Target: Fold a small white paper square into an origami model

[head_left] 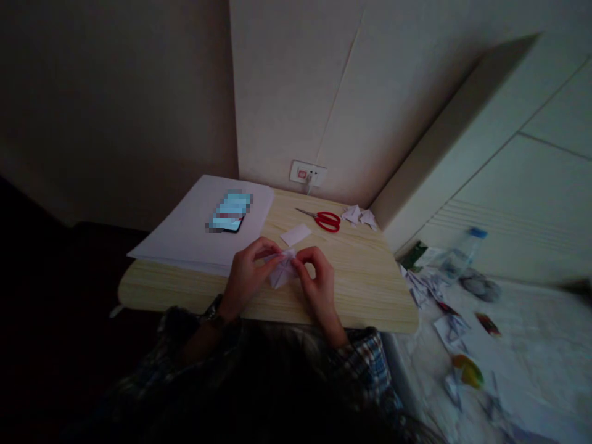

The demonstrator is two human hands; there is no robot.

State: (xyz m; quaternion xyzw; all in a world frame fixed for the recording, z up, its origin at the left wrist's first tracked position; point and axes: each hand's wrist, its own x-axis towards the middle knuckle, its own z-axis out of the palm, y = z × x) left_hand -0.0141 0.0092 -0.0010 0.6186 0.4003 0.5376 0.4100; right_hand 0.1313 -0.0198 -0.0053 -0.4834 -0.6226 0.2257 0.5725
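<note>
A small creased piece of white paper [280, 276] is held above the near part of the wooden table. My left hand [245, 277] pinches its left upper edge between thumb and fingers. On the other side, my right hand [318, 280] grips the right edge in the same way. Crossing fold lines show on the paper's face. Just beyond my hands lies a small white paper rectangle [296, 234], flat on the wood. Red-handled scissors [327, 221] rest farther back, blades pointing left.
Large white sheets [185, 228] cover the table's left side, with a lit phone [231, 211] on them. Folded paper pieces [358, 216] sit at the back right corner. A wall socket [309, 173] holds a plug. Right of the table [370, 283] are a plastic bottle [467, 250] and scattered paper.
</note>
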